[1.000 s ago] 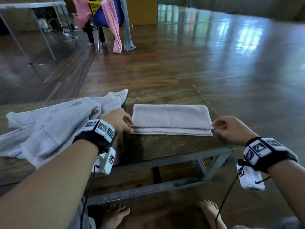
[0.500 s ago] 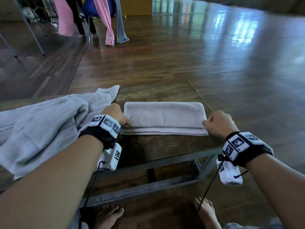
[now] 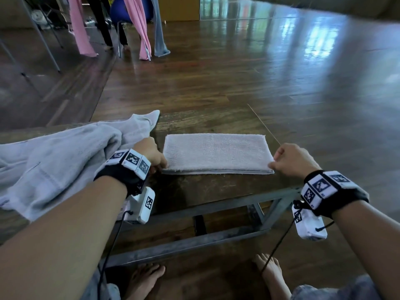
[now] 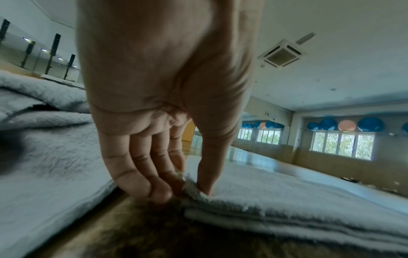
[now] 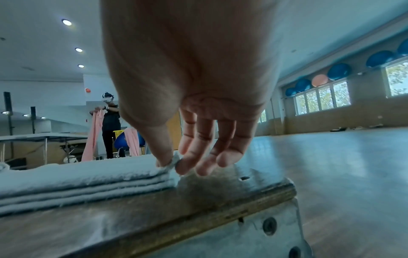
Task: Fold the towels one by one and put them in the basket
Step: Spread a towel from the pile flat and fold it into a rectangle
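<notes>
A pale grey towel [image 3: 216, 152], folded into a flat rectangle of several layers, lies on the wooden table [image 3: 216, 187] in the head view. My left hand [image 3: 161, 164] pinches its near left corner; the left wrist view shows my left hand [image 4: 189, 188] with the thumb on top and fingers under the top layer of the towel [image 4: 298, 197]. My right hand [image 3: 273, 165] pinches the near right corner; the right wrist view has my right hand [image 5: 174, 163] holding the towel [image 5: 77, 176] by its top layer between thumb and forefinger. No basket is in view.
A heap of unfolded grey towels [image 3: 56, 161] lies on the table's left part, touching my left wrist. The table's right end [image 5: 289, 190] is just beyond my right hand. Far back, a person [image 5: 110, 125] holds pink cloth near a blue chair [image 3: 129, 9].
Both hands closed in on the towel's near corners and now pinch the top layer. The right hand came in from beside the right edge. The head camera tilted down a little.
</notes>
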